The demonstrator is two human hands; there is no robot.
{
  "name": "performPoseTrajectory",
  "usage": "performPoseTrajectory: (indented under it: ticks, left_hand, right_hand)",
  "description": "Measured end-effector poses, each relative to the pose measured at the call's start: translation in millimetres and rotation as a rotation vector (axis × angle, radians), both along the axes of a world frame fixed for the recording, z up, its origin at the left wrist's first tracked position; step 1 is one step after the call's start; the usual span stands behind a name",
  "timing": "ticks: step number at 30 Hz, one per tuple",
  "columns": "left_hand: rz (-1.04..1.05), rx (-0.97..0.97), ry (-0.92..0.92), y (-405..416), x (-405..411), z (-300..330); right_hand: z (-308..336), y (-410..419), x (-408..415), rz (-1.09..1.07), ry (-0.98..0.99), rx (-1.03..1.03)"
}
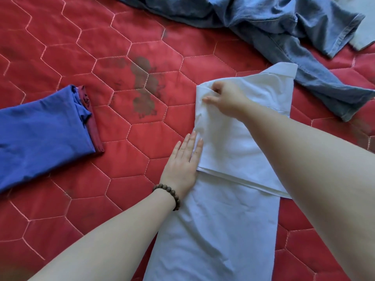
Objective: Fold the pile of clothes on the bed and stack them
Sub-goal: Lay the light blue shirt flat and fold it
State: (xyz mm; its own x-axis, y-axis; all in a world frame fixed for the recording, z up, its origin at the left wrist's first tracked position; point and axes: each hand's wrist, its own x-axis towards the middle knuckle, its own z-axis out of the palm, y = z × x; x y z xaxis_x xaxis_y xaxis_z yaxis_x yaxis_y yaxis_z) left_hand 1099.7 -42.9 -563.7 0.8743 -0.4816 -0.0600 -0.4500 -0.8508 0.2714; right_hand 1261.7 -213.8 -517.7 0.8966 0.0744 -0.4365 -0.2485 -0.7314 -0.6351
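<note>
A white collared shirt [227, 209] lies lengthwise on the red quilted bed [101, 47], its sides folded inward into a long strip with the collar at the far end. My right hand [225, 98] reaches across the upper part and pinches the folded left edge near the shoulder. My left hand [183, 159], with a bead bracelet on the wrist, lies flat with straight fingers against the shirt's left edge, pressing it down. To the left sits a stack of folded clothes, a blue garment [40, 134] on top of a dark red one [95, 130].
A heap of unfolded blue-grey denim-coloured clothes [274, 27] sprawls across the far right of the bed, one leg or sleeve running down beside the shirt's collar. A pale garment [363, 23] shows at the top right corner. Dark stains mark the quilt's middle.
</note>
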Motion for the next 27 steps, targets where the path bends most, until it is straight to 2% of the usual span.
performPoseTrajectory:
  ticks: [3, 7, 9, 12, 16, 19, 21, 23, 25, 27]
  left_hand:
    - [0.117, 0.005, 0.027, 6.4, -2.1, -0.7]
    - [0.2, 0.045, 0.06, 8.5, -8.1, 1.5]
    - [0.159, 0.069, 0.046, 8.3, -9.1, 3.5]
    - [0.05, 0.095, 0.01, 11.6, -8.4, 7.7]
    - [-0.034, 0.106, -0.006, 13.1, -7.8, 11.0]
    - [-0.062, 0.116, 0.013, 10.9, -6.0, 11.3]
    - [-0.061, 0.105, 0.053, 9.6, -4.2, 14.6]
    - [-0.067, 0.101, 0.077, 9.7, -2.2, 19.3]
    - [-0.081, 0.104, 0.066, 10.2, -0.5, 21.3]
    - [-0.1, 0.134, 0.067, 11.4, -0.3, 18.2]
  right_hand:
    - [-2.2, 8.2, 3.1, -0.117, -0.005, 0.085]
    - [-9.1, 20.0, 1.2, -0.157, 0.001, 0.05]
    - [-9.5, 25.1, 0.7, -0.19, -0.007, 0.036]
    - [-5.5, 27.1, 2.9, -0.117, 0.003, -0.06]
    - [10.6, 28.6, 8.1, -0.104, 0.056, 0.127]
    - [13.7, 27.6, 7.1, -0.126, 0.038, 0.141]
    - [10.5, 24.3, 1.1, -0.195, -0.058, 0.161]
    - [8.1, 18.8, -15.3, -0.186, -0.339, 0.022]
    - [2.1, 16.0, -40.7, -0.093, -0.642, -0.187]
    - [-12.0, 20.6, -71.5, 0.046, -0.742, -0.225]
